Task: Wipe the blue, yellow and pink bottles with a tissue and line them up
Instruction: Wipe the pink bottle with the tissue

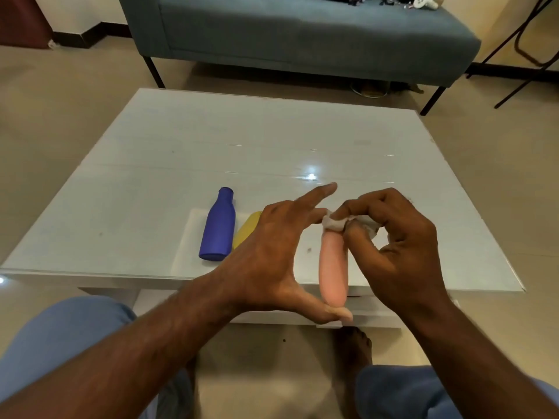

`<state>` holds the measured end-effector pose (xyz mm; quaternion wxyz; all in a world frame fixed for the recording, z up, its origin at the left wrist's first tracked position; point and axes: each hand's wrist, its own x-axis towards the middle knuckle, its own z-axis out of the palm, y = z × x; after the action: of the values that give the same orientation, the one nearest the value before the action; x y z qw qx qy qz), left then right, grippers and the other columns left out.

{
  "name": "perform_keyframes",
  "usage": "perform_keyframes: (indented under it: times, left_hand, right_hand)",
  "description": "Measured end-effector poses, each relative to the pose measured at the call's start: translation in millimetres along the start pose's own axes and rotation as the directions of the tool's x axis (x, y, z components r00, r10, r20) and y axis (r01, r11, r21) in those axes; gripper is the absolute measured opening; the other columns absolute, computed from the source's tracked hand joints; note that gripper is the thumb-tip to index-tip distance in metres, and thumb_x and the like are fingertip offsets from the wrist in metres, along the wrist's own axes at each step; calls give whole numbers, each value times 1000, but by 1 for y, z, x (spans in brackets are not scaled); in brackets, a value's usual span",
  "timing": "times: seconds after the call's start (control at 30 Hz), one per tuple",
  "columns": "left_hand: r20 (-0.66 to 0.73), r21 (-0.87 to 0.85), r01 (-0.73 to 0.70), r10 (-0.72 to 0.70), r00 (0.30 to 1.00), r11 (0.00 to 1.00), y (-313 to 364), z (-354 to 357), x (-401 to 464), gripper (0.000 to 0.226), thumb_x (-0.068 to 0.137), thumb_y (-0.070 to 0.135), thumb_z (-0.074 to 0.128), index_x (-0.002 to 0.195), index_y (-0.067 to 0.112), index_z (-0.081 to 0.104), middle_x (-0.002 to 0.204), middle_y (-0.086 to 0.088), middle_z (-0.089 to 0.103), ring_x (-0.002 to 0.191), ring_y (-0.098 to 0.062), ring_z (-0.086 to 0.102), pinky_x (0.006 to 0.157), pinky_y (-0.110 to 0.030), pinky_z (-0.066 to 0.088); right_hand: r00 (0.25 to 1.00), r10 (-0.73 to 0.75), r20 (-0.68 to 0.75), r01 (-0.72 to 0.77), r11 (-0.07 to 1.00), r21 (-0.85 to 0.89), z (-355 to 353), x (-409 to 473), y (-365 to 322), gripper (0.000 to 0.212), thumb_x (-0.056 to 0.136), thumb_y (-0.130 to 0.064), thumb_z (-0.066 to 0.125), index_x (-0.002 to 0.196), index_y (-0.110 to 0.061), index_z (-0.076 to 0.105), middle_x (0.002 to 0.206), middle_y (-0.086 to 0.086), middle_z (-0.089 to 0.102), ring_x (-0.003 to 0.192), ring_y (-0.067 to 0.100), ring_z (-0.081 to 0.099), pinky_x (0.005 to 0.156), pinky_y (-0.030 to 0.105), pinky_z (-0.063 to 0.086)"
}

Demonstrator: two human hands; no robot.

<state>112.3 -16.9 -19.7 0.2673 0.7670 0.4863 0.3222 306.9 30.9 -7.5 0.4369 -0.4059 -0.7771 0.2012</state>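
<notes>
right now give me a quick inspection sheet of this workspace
surface: glossy white table, with a white sheet under the bottles
job's things: blue bottle lying on its side; yellow bottle lying beside it, mostly hidden; pink bottle held above the table's near edge; tissue pressed on its top end
clutter: nothing seen on the table
hands: left hand holds the pink bottle end to end; right hand pinches the tissue
cables: nothing seen
surroundings: grey-blue sofa behind, small items on its seat; dark metal frame at right
</notes>
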Motion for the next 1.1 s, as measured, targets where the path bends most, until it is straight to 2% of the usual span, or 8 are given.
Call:
perform_keyframes:
  times: [0.13,0.27,0.33,0.4,0.53,0.7,0.93,1.1]
  left_hand:
    - [-80,-45,11,-15,997,999,-6,2,0,136,51,60,93,157,42,11,156,24,34,143,-9,40,113,-46,43]
    - [-275,-159,10,-54,960,987,-6,-2,5,120,57,49,92,154,34,23,148,33,38,137,3,45,103,-20,50]
    - [-332,-246,14,-98,938,969,-4,-3,6,112,62,48,90,153,36,25,149,31,41,137,2,46,103,-28,53]
    - [-320,-300,26,-126,939,953,-2,-1,6,108,65,49,87,153,36,26,150,27,42,139,-3,46,103,-40,54]
    - [-218,-284,66,-132,967,957,-2,6,4,110,66,49,87,155,40,23,152,31,36,140,-4,43,105,-36,52]
    - [-159,-188,107,-137,978,976,-3,6,4,114,62,58,85,155,40,21,153,26,34,138,-2,41,103,-16,42]
    - [-139,24,116,-111,984,993,-9,8,6,116,59,65,87,150,35,23,151,18,30,135,-7,37,112,-34,41]
    - [-211,-123,146,-170,963,982,-5,7,6,108,56,68,82,145,41,27,143,24,36,130,1,42,103,-18,40]
  right_hand:
    - [992,129,-1,-127,983,135,1,-1,-1,9,94,-28,65,98,-24,72,96,-9,72,92,15,69,74,24,59]
    - [967,247,53,-251,915,315,1,-1,-12,21,87,-42,62,94,-26,73,85,-9,73,81,17,70,70,22,59]
    - [959,262,107,-283,880,382,3,-1,-14,17,88,-39,63,94,-27,73,85,-8,73,79,14,70,68,21,58]
    - [944,299,143,-330,825,458,4,-2,-15,14,86,-38,64,91,-30,74,86,-8,72,79,12,69,66,20,56]
    - [912,376,163,-395,697,599,2,0,-16,11,89,-30,65,87,-29,76,85,-5,69,76,11,65,65,23,54]
    - [917,372,143,-382,717,583,-1,1,-15,11,91,-26,64,89,-26,75,86,-6,68,81,16,63,69,27,52]
    - [950,284,133,-311,799,514,-3,0,-19,17,82,-43,64,90,-32,74,85,-14,73,81,11,70,69,19,55]
    - [896,428,119,-413,704,578,1,2,-18,9,92,-29,71,86,-29,77,85,-2,72,91,31,70,90,39,62]
